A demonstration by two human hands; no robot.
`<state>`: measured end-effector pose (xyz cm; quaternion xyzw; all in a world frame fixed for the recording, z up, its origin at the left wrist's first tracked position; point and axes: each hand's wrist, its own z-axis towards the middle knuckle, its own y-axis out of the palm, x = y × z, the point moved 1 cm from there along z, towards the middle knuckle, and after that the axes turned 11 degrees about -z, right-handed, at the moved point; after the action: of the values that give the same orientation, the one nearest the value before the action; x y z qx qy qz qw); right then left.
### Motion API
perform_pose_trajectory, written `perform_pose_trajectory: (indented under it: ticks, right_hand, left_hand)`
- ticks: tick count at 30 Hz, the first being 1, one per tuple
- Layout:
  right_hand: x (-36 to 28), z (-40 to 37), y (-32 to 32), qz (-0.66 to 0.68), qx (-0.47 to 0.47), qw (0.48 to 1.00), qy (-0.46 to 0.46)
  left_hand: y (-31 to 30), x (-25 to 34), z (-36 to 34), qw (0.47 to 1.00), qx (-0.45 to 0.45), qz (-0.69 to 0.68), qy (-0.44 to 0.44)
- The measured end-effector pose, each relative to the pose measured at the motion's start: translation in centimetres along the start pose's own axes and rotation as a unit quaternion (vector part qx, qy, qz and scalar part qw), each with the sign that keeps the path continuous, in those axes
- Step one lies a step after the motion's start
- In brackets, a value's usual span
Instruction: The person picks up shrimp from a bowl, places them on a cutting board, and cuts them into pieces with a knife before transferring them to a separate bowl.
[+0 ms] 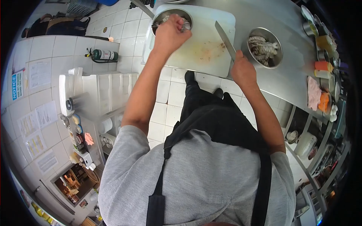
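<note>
My left hand (172, 34) reaches into a round metal bowl (190, 19) at the far left of a white cutting board (192, 56). Its fingers are bent together, and pale pieces (185, 25) show beside them; what they pinch is hidden. A long-bladed knife (224, 39) is in my right hand (243, 70), wrapped round the handle. The blade points up and left above the board's right part. Just right of this hand stands a second metal bowl (279, 56), holding grey-white, ridged pieces that look like seafood (263, 49). Brownish bits and stains mark the board.
The board lies on a steel counter (279, 84). Along its right side stand containers, an orange-lidded jar (323, 66) and a pink cloth (313, 92). A fire extinguisher (103, 55) is by the tiled wall at left. Below the counter are shelves (305, 130) with items.
</note>
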<state>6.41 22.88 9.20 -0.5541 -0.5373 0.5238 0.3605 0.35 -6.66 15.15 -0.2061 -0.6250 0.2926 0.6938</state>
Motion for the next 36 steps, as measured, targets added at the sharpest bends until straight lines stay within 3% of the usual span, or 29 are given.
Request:
perform_pose_trajectory:
  ticks: [4, 6, 7, 10, 12, 14, 15, 23, 31, 36]
  right_hand:
    - [0.4, 0.1, 0.5, -0.010, 0.007, 1.000, 0.004]
    - [1.2, -0.8, 0.6, -0.005, 0.013, 1.000, 0.010]
    - [1.7, -1.4, 0.3, 0.032, 0.008, 0.999, 0.003]
    - [3.5, -2.6, 1.2, 0.146, -0.011, 0.989, 0.004]
    - [3.3, -4.6, 1.0, 0.223, -0.033, 0.974, 0.008]
    - [2.6, -6.2, -1.1, 0.411, -0.220, 0.873, 0.141]
    - [2.5, -6.7, -0.7, 0.475, -0.225, 0.839, 0.143]
    - [2.4, -7.1, -0.2, 0.517, -0.278, 0.805, 0.090]
    - [2.9, -6.6, 1.2, 0.546, -0.298, 0.780, 0.063]
    - [1.5, -5.2, 1.8, 0.557, -0.291, 0.775, 0.063]
  left_hand:
    - [5.7, 2.2, -4.8, 0.992, -0.069, 0.031, 0.104]
    - [9.1, -2.2, -6.3, 0.993, -0.089, 0.018, 0.075]
    - [9.8, -2.8, -6.8, 0.994, -0.104, 0.008, 0.042]
    - [9.7, -3.6, -7.4, 0.993, -0.095, -0.002, 0.069]
    - [9.3, -3.3, -7.6, 0.989, -0.137, 0.040, 0.047]
    - [9.2, -3.2, -6.9, 0.981, -0.171, 0.083, 0.035]
    - [9.2, -3.3, -7.0, 0.983, -0.159, 0.089, 0.034]
    - [9.6, -3.6, -7.0, 0.984, -0.130, 0.102, 0.059]
    - [9.2, -2.8, -6.5, 0.983, -0.165, 0.077, -0.029]
    - [9.4, -2.9, -6.6, 0.982, -0.166, 0.084, -0.019]
